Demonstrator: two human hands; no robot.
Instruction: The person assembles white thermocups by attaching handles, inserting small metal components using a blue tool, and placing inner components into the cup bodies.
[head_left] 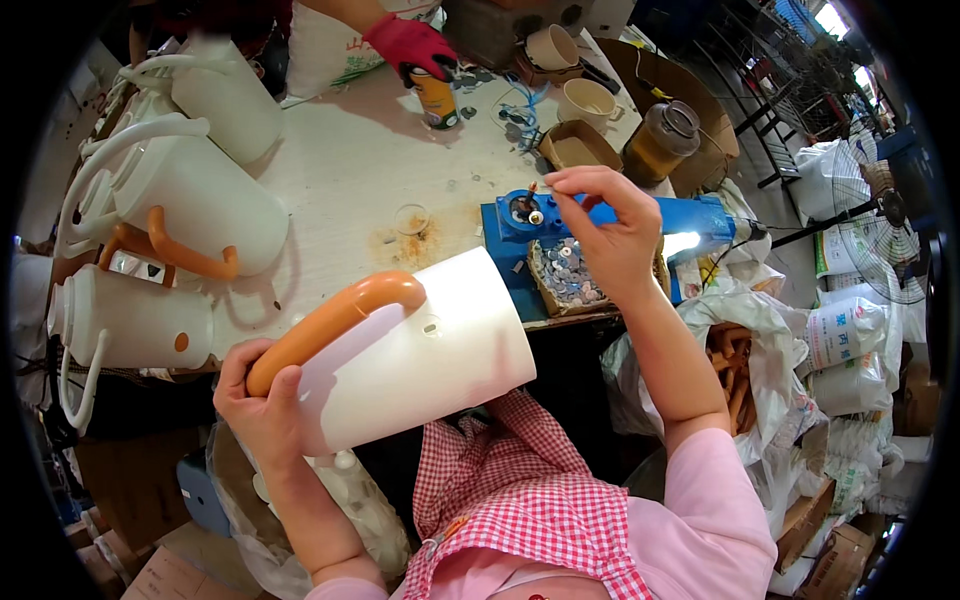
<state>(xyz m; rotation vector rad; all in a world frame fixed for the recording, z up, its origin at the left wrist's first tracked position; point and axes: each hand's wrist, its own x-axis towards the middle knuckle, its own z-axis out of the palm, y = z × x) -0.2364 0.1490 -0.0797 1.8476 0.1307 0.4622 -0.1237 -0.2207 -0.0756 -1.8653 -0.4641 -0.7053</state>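
Note:
My left hand (262, 400) is closed round the lower end of an orange curved handle (335, 320), with the thumb against a white plastic jug body (430, 350). The jug lies tilted on its side in front of my apron. A small slot shows in its wall near the handle's upper end; whether the handle is fastened I cannot tell. My right hand (610, 225) is raised over a blue bench machine (650, 215), thumb and forefinger pinched beside its small upright spindle (535, 205). What they hold, if anything, is too small to make out.
White jugs (190, 195) crowd the table's left side. A box of small metal discs (565, 270) sits below the machine. Across the table, a co-worker's red-gloved hand (412, 45) grips a yellow can (436, 100). A bag of orange handles (735, 370) stands at right.

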